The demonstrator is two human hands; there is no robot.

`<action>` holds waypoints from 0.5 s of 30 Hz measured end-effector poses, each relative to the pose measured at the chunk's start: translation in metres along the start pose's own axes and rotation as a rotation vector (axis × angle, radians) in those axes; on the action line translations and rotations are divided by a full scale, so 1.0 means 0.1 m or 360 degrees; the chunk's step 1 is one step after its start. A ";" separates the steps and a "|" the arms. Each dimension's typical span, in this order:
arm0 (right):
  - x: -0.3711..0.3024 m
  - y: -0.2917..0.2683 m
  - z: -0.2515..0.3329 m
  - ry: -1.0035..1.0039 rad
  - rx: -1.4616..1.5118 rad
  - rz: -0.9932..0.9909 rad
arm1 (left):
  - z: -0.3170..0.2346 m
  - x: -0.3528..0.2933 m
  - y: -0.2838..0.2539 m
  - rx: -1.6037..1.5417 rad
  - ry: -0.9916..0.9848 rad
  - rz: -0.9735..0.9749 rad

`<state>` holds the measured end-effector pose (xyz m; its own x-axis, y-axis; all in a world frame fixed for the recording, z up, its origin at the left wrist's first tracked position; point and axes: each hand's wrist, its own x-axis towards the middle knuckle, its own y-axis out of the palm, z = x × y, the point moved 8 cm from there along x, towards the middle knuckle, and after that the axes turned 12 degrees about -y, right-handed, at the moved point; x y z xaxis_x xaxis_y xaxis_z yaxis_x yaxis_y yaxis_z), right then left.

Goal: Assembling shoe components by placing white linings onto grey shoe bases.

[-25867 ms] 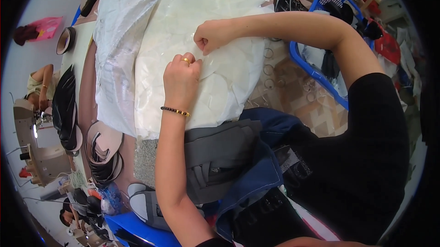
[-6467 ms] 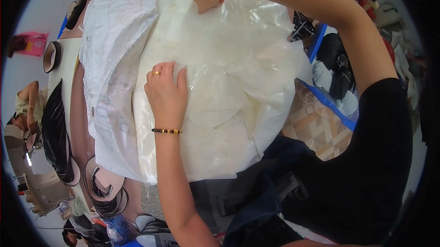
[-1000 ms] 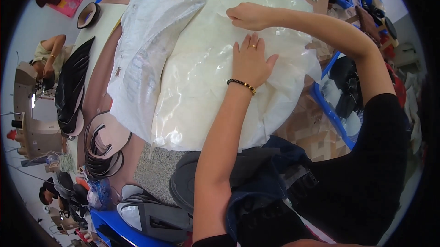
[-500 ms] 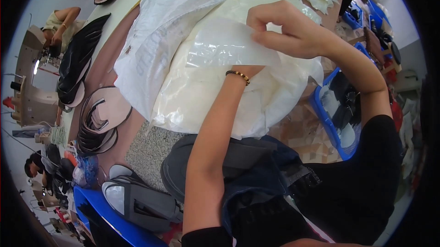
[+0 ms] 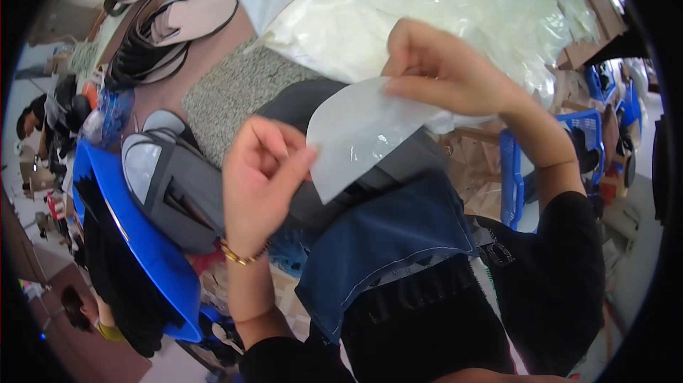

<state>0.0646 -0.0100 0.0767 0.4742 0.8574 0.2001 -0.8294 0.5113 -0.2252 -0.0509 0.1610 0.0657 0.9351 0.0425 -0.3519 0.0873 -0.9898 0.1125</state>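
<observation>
My right hand [image 5: 445, 70] pinches the upper edge of a thin translucent white plastic piece [image 5: 359, 134] with a curved outline, lifted off the pile toward me. My left hand [image 5: 262, 177], with a beaded bracelet at the wrist, is half curled right beside the piece's left edge, its fingertips at or just short of it. Behind the hands lies a large heap of clear plastic sheeting [image 5: 455, 6] on the table. Under the piece, a dark blue cloth [image 5: 388, 241] covers my lap.
Grey and black bag panels [image 5: 174, 177] rest on a blue plastic stool or crate [image 5: 139, 241] at the left. Stacked curved cut panels [image 5: 174, 24] lie on the brown table. A grey textured mat [image 5: 235, 91] sits near. A blue basket [image 5: 519, 169] stands right. Other people are at the far left.
My hands have left the plastic heap: the right one has pulled a cut plastic piece toward me, and the left has risen beside it. The view has tilted down toward my lap.
</observation>
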 end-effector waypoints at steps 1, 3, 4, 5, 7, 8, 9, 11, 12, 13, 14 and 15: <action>0.06 0.17 -0.09 0.0084 -0.0135 0.0047 | 0.17 -0.17 0.00 -0.0010 -0.0008 -0.0045; 0.17 0.48 -0.18 -0.0011 -0.0207 0.0051 | 0.42 -0.41 -0.21 0.0048 0.0055 -0.0575; 0.22 0.61 -0.19 -0.0103 -0.0297 0.0027 | 0.53 -0.45 -0.28 0.0042 0.0051 -0.0601; 0.27 0.72 -0.26 -0.0110 -0.0289 0.0044 | 0.59 -0.49 -0.38 0.0167 0.0102 -0.0745; 0.36 0.87 -0.31 -0.0322 -0.0434 0.0036 | 0.63 -0.53 -0.54 0.0414 0.0199 -0.1017; 0.39 0.91 -0.31 -0.0426 -0.0513 0.0023 | 0.63 -0.51 -0.58 0.0406 0.0200 -0.1018; 0.44 0.94 -0.34 -0.0431 -0.0514 0.0037 | 0.58 -0.48 -0.59 0.0493 0.0201 -0.1010; 0.51 0.93 -0.38 -0.0440 -0.0578 0.0011 | 0.51 -0.40 -0.59 0.0664 0.0209 -0.0975; 0.53 0.92 -0.39 -0.0442 -0.0616 -0.0006 | 0.51 -0.38 -0.61 0.0654 0.0217 -0.0971; 0.54 0.93 -0.40 -0.0438 -0.0630 -0.0005 | 0.50 -0.38 -0.63 0.0669 0.0244 -0.1005; 0.56 0.95 -0.43 -0.0398 -0.0603 -0.0010 | 0.50 -0.37 -0.65 0.0684 0.0269 -0.1042; 0.57 0.97 -0.46 -0.0356 -0.0576 -0.0015 | 0.50 -0.36 -0.67 0.0699 0.0294 -0.1079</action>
<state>0.0247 0.0907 0.0227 0.3724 0.8389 0.3969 -0.6492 0.5411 -0.5346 -0.1080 0.2190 0.0245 0.7727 0.6328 -0.0501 0.5459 -0.7028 -0.4561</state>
